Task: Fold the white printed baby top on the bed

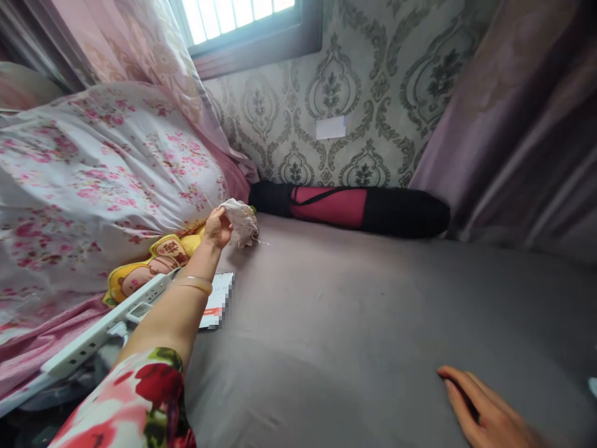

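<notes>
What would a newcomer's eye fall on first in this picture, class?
The left hand pinches a small white cloth beside a yellow plush toy, below the big floral quilt at left. A black and red roll lies along the patterned wall, and the right hand rests on the grey sheet.

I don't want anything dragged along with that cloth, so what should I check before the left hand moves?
1. Left hand has the small white cloth pinched in its fingers: ok.
2. Cloth free of the floral quilt: cannot tell, it lies against the quilt's edge.
3. Yellow plush toy apart from the cloth: cannot tell, it sits right beside the hand.
4. White power strip clear of the arm: cannot tell, the forearm crosses over it.
5. Black-and-red bag apart from the cloth: ok.
6. Right hand holds nothing and rests on the grey sheet: ok.
</notes>
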The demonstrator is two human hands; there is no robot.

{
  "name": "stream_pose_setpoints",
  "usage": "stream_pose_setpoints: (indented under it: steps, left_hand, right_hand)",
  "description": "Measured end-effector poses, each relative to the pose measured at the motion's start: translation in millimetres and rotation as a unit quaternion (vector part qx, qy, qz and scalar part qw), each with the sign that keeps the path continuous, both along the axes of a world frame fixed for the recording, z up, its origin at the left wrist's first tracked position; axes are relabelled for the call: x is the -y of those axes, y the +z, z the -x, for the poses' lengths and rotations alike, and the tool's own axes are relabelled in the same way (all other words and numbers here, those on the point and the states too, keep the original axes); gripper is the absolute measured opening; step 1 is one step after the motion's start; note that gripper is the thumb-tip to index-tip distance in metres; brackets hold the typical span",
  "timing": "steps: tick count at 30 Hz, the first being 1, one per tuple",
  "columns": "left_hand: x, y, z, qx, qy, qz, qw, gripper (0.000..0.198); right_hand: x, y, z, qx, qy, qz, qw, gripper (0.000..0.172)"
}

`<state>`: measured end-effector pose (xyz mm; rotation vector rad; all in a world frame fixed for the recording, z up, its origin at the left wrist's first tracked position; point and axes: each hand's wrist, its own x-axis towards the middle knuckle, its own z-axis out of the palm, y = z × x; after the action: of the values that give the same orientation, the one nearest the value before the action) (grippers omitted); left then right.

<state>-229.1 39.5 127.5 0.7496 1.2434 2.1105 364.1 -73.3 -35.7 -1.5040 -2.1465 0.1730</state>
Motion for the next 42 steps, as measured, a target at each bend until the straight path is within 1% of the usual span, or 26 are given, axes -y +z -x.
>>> stream_pose_setpoints:
  steps: [3, 6, 10, 13, 15, 18, 20, 22, 23, 25, 26, 28, 30, 31, 33, 35, 36, 37, 39, 40, 42]
  left_hand:
    - [-4.8, 18.8, -35.1, 0.011, -0.057, -0.036, 0.998, 0.011]
    - [-8.1, 33.0, -71.0, 0.022, -0.130, -0.049, 0.990, 0.007]
    - [-9.6, 43.7, -115.0, 0.033, -0.215, -0.036, 0.975, 0.008]
    - [-9.3, 47.0, -146.4, 0.033, -0.272, -0.027, 0.961, 0.008]
    - [-8.3, 48.3, -167.9, 0.029, -0.314, -0.028, 0.949, 0.006]
    - [-4.7, 50.5, -201.4, 0.008, -0.371, -0.030, 0.928, 0.008]
    - [-1.0, 51.7, -222.7, -0.015, -0.396, -0.029, 0.918, 0.012]
    - [2.7, 51.7, -240.5, -0.036, -0.410, -0.027, 0.911, 0.016]
    - [4.1, 50.7, -247.4, -0.044, -0.414, -0.025, 0.909, 0.018]
    - [5.4, 46.6, -256.3, -0.058, -0.408, -0.021, 0.911, 0.021]
    - [5.3, 43.3, -258.5, -0.066, -0.395, -0.019, 0.916, 0.021]
    - [4.4, 34.4, -259.3, -0.093, -0.347, -0.009, 0.933, 0.018]
    - [3.5, 23.8, -257.9, -0.135, -0.292, 0.007, 0.947, 0.015]
    - [3.5, 18.2, -257.4, -0.162, -0.275, 0.014, 0.948, 0.015]
    - [4.0, 6.9, -258.2, -0.224, -0.264, 0.024, 0.938, 0.018]
    - [4.1, -5.0, -262.1, -0.280, -0.259, 0.037, 0.924, 0.019]
    - [3.7, -11.6, -265.0, -0.304, -0.250, 0.051, 0.918, 0.018]
    - [2.8, -18.8, -268.3, -0.325, -0.236, 0.068, 0.913, 0.017]
    - [0.0, -34.7, -275.3, -0.369, -0.208, 0.100, 0.901, 0.015]
    - [-1.7, -43.1, -278.6, -0.394, -0.200, 0.115, 0.890, 0.014]
    - [-4.6, -58.9, -284.3, -0.454, -0.195, 0.144, 0.858, 0.013]
  right_hand:
    - [2.3, 8.0, 4.5, 0.004, -0.006, 0.014, 1.000, 0.034]
    - [-0.1, 17.9, 8.7, 0.004, 0.006, 0.058, 0.998, 0.029]
    - [-7.9, 41.4, 24.3, -0.010, 0.036, 0.130, 0.991, 0.030]
    - [-17.8, 65.1, 46.9, -0.049, 0.072, 0.147, 0.985, 0.033]
    - [-27.3, 80.4, 66.1, -0.089, 0.079, 0.125, 0.985, 0.032]
    - [-43.2, 98.1, 98.9, -0.179, 0.068, 0.043, 0.981, 0.029]
    - [-52.5, 105.5, 121.4, -0.228, 0.052, -0.022, 0.972, 0.035]
    - [-60.1, 110.0, 140.3, -0.250, 0.047, -0.066, 0.965, 0.045]
    - [-63.8, 111.5, 147.1, -0.256, 0.040, -0.080, 0.963, 0.043]
    - [-71.5, 114.4, 152.6, -0.268, 0.020, -0.089, 0.959, 0.028]
    - [-75.8, 116.7, 150.9, -0.277, 0.009, -0.084, 0.957, 0.023]
    - [-84.4, 124.8, 139.6, -0.297, -0.005, -0.067, 0.953, 0.023]
    - [-91.0, 139.1, 121.7, -0.318, -0.004, -0.062, 0.946, 0.025]
    - [-92.9, 148.4, 112.0, -0.327, 0.002, -0.069, 0.943, 0.026]
    - [-93.1, 168.0, 94.5, -0.357, 0.004, -0.070, 0.932, 0.028]
    - [-89.9, 184.0, 81.8, -0.388, 0.007, -0.031, 0.921, 0.030]
    - [-87.9, 189.0, 77.4, -0.394, 0.011, -0.003, 0.919, 0.032]
    - [-86.2, 191.4, 74.2, -0.393, 0.016, 0.026, 0.919, 0.034]
    - [-84.8, 189.7, 70.3, -0.379, 0.022, 0.067, 0.923, 0.038]
    - [-85.0, 186.5, 69.2, -0.370, 0.024, 0.078, 0.925, 0.039]
    - [-86.8, 179.0, 67.6, -0.348, 0.031, 0.083, 0.933, 0.038]
